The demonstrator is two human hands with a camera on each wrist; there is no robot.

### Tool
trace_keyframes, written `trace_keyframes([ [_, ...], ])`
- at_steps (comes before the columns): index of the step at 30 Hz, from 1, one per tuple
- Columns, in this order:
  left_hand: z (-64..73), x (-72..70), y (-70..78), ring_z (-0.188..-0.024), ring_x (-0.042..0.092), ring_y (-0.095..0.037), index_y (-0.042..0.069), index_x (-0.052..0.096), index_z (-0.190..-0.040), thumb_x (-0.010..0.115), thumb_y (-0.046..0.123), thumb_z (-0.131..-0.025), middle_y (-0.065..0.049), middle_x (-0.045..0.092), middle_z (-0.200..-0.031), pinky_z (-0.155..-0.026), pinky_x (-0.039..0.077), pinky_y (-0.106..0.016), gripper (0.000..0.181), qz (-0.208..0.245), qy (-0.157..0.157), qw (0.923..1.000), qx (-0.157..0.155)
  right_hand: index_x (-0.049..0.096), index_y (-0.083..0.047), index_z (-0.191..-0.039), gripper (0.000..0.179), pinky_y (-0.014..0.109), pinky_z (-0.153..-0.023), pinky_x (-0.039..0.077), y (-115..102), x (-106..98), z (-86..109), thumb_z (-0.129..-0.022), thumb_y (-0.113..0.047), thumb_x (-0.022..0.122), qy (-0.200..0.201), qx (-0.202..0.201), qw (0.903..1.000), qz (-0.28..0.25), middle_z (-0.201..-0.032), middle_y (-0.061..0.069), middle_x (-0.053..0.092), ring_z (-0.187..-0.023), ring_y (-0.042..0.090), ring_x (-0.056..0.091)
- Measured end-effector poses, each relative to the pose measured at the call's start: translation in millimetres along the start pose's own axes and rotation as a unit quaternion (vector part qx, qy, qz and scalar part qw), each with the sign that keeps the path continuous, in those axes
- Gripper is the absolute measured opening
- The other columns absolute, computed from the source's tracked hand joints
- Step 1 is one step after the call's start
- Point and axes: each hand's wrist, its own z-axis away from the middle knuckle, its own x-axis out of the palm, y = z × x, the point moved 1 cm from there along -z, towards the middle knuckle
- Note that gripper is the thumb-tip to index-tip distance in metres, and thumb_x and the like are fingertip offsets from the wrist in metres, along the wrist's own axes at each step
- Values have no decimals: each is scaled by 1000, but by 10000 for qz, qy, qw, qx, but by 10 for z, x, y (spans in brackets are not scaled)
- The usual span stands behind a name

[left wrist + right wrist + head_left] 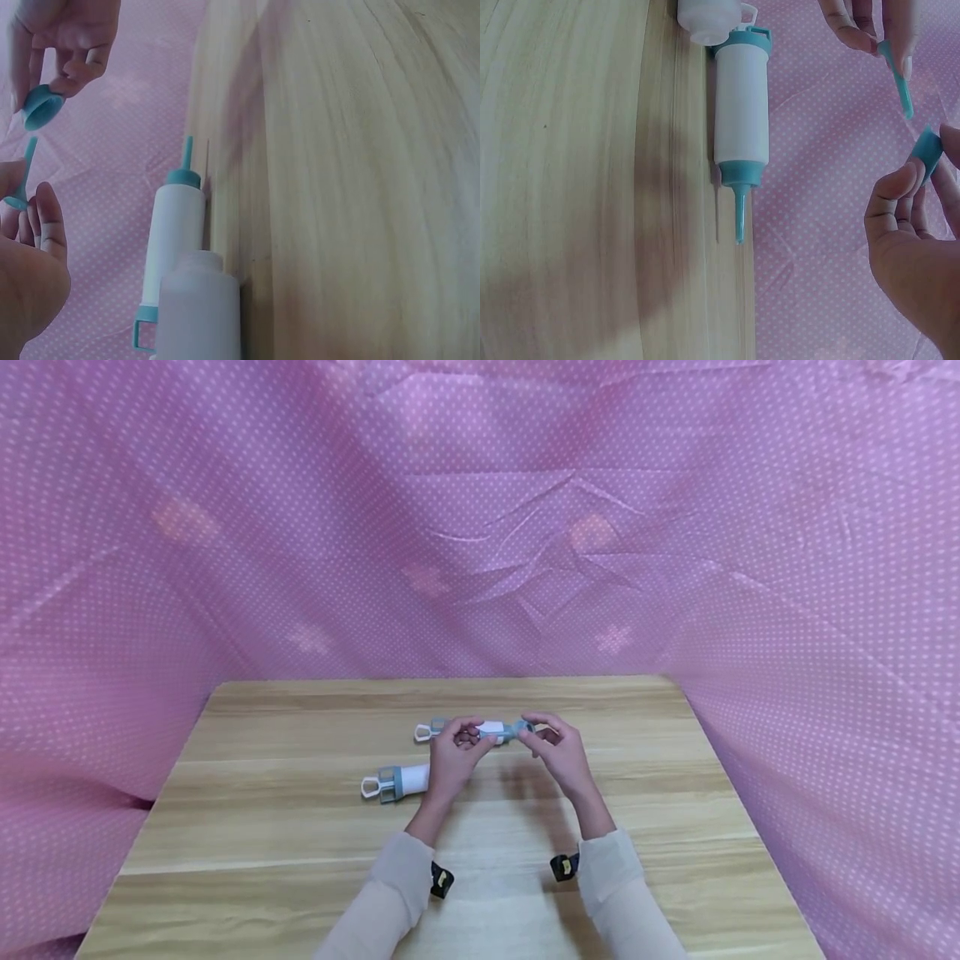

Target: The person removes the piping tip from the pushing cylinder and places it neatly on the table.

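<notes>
My left hand pinches a small teal nozzle by its flared base, thin tip toward the other hand. Between thumb and fingers, my right hand grips a teal threaded-looking collar, its wide opening visible in the left wrist view. The nozzle tip and the collar are a short gap apart. Below the hands lies a white syringe-like dispenser with a teal collar and nozzle fitted. A second white dispenser lies nearer me, partly hidden by my left hand in the head view; its neck is bare.
Both dispensers lie on a wood-grain table, their handle ends to the left. A pink dotted cloth hangs behind the table and along its sides. A black wrist camera sits at the left cuff and another camera at the right.
</notes>
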Motion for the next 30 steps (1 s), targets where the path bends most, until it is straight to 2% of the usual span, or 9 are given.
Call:
trace_keyframes([
  [3, -4, 9, -37, -84, 60, -23, -14, 65, -107, 80, -3, -83, -31, 64, -98, -77, 56, -27, 31, 59, -11, 10000, -36, 68, 4, -122, 34, 21, -64, 49, 15, -14, 0, -91, -5, 76, 9, -16, 10000, 53, -113, 18, 64, -77, 12, 59],
  [7, -18, 34, -107, -84, 61, -23, -13, 65, -105, 80, -4, -83, -30, 65, -98, -76, 55, -26, 29, 78, -83, 9999, -94, 68, 4, -121, 34, 21, -63, 49, 42, -33, -4, -90, -6, 77, 48, -73, 9999, 141, -111, 16, 64, -78, 13, 61],
  [10, -53, 75, -268, -83, 62, -24, -14, 65, -105, 81, -4, -83, -28, 66, -97, -75, 55, -26, 29, -5, -27, 9999, -139, 67, 4, -121, 35, 20, -63, 50, 75, -49, -10, -89, -6, 78, 90, -54, 9997, 205, -113, 17, 63, -79, 14, 61],
  [15, -81, 154, -499, -82, 62, -24, -12, 68, -105, 82, -2, -82, -27, 68, -95, -73, 54, -23, 29, -160, 250, 9995, -133, 67, 5, -121, 36, 18, -60, 48, 129, -71, -9, -89, -5, 78, 167, 177, 9995, 215, -114, 18, 63, -77, 13, 59],
  [22, -72, 227, -547, -77, 62, -20, -8, 70, -100, 82, -4, -79, -24, 69, -90, -69, 54, -18, 24, -30, 455, 9990, 39, 66, 11, -119, 34, 20, -59, 49, -44, -65, 68, -88, 1, 76, 212, 297, 9990, 264, -102, 23, 64, -75, 12, 60],
  [30, -59, 291, -642, -77, 63, -16, -5, 72, -100, 83, 0, -80, -20, 69, -89, -71, 55, -21, 24, -181, 627, 9979, 2, 67, 10, -120, 33, 19, -61, 49, -91, -103, 111, -89, 1, 75, 281, 251, 9987, 352, -116, 28, 61, -80, 16, 59],
])
